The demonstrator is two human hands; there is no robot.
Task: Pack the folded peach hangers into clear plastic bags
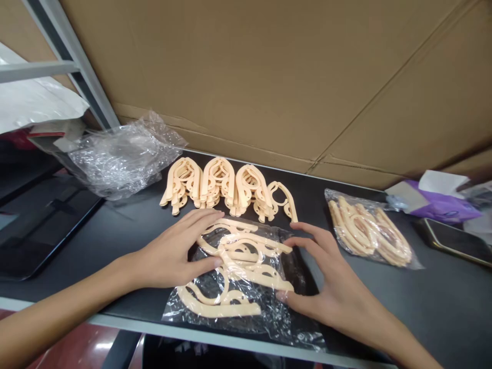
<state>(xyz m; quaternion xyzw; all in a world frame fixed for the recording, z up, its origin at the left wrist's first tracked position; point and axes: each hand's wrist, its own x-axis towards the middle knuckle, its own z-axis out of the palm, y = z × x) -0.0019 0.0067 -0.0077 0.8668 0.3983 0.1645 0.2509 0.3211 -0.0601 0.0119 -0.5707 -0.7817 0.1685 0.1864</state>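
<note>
A clear plastic bag (269,320) lies near the front edge of the desk with several cream folding hangers (240,256) spread inside it. My left hand (180,251) rests over the bag's left side, fingers stretched together toward the far edge and thumb apart on the film. At the right side of the bag, my right hand (326,277) has its fingers and thumb spread, the tips touching the film around the hanger ends. Just beyond the bag stand stacks of folded cream hangers (217,184) in a row, with a smaller pile at the right end.
A filled bag of hangers (369,230) lies to the right, beside a purple tissue pack (442,200) and a phone (457,241). Crumpled clear plastic (119,159) sits at the back left near a dark tablet-like panel (46,225). Cardboard (269,77) walls the back.
</note>
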